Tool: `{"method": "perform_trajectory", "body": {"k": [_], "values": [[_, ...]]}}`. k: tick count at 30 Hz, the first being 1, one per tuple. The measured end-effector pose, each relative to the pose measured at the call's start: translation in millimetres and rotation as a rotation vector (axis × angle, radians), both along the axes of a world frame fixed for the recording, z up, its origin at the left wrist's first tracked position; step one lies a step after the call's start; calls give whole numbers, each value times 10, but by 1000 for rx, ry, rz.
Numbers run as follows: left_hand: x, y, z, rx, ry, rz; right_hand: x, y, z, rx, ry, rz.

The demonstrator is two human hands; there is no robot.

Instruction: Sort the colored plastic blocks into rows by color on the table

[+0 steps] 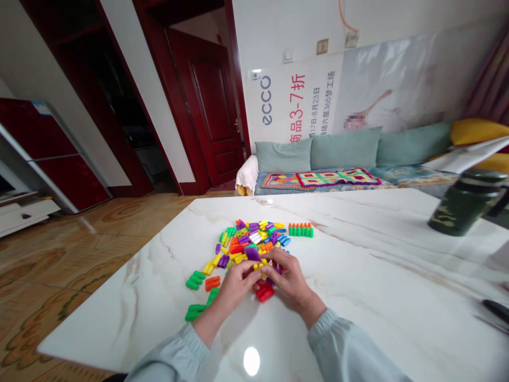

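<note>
Both my hands meet over the near side of a pile of colourful plastic blocks (238,248) on a white marbled table (350,297). Fingers of my left hand (239,283) pinch a small yellow block (260,267) from the left. On its other side, my right hand (290,278) grips the same piece, with purple pieces partly hidden by its fingers. Just below the fingertips is a red block (264,292); whether it is joined to the held piece, I cannot tell. Green blocks (194,312) lie beside my left wrist.
Behind the pile to the right stands a row of orange and green blocks (301,230). A dark green camouflage mug (463,204) is at the table's right, with a black-handled object (496,310) nearer. A sofa with cushions (345,151) lies beyond.
</note>
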State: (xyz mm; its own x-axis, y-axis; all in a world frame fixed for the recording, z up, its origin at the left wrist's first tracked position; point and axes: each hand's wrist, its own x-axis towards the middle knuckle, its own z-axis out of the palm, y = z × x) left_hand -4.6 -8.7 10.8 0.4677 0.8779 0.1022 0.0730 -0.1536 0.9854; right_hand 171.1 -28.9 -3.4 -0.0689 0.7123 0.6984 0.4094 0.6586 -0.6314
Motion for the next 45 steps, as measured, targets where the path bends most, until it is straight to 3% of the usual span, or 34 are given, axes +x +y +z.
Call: {"method": "perform_trajectory", "body": {"k": [8, 12, 14, 18, 24, 34, 37, 40, 42, 45], "values": [[-81, 17, 53, 170, 165, 94, -28, -8, 35, -161, 69, 28], [-307, 221, 115, 320, 224, 312, -40, 15, -5, -294, 132, 11], [-442, 356, 87, 355, 300, 363, -31, 35, -42, -364, 87, 7], [-593, 507, -36, 403, 482, 248, -12, 62, -88, -403, -41, -34], [-557, 484, -111, 525, 607, 146, -18, 64, -102, -420, -32, -52], [-524, 462, -125, 644, 703, 179, -24, 61, -141, -433, -61, -31], [-504, 430, -104, 636, 629, 229, -25, 56, -132, -418, -50, -19], [-468, 398, -25, 526, 411, 334, -23, 54, -113, -376, -13, -22], [-420, 366, 70, 326, 183, 394, -24, 51, -94, -322, 18, -41], [-315, 277, 242, -98, -234, 348, -34, 44, -63, -250, 84, -54]]}}
